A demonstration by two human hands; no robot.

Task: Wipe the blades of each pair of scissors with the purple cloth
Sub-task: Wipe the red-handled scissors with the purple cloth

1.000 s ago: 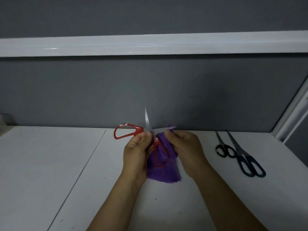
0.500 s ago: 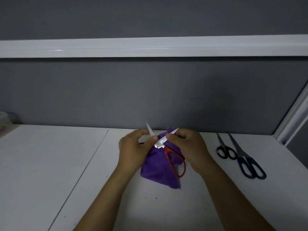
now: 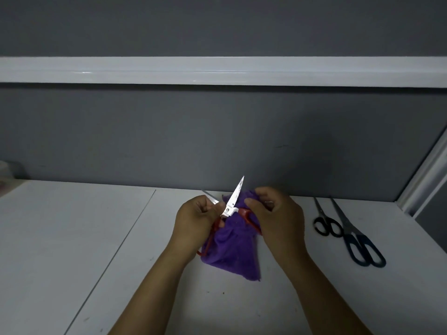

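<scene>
Three pairs of scissors are in view over a white tabletop (image 3: pixel 72 238), which runs back to a grey partition wall (image 3: pixel 217 141) crossed high up by a white rail (image 3: pixel 217 71). A thin seam (image 3: pixel 125 235) cuts the tabletop diagonally on the left, and a white frame (image 3: pixel 425 177) slants down to close off the far right corner. The left half and the near edge of the tabletop lie bare, with a few dark specks. At the far left edge something pale sits against the wall, too dim to identify. Near the middle, close to the wall, the red scissors (image 3: pixel 231 206) are held above the surface with the blades spread in a V, one tip pointing up and the other toward the left. The left hand (image 3: pixel 196 221) curls its fingers round them beside the pivot. The right hand (image 3: pixel 278 218) grips the bunched top of the purple cloth (image 3: pixel 232 252) against the other red handle, and the cloth hangs down to the tabletop between the wrists. Well to the right lie the black scissors (image 3: pixel 325 224) and, just beside them, the larger blue scissors (image 3: pixel 358 245), both closed with tips toward the wall.
</scene>
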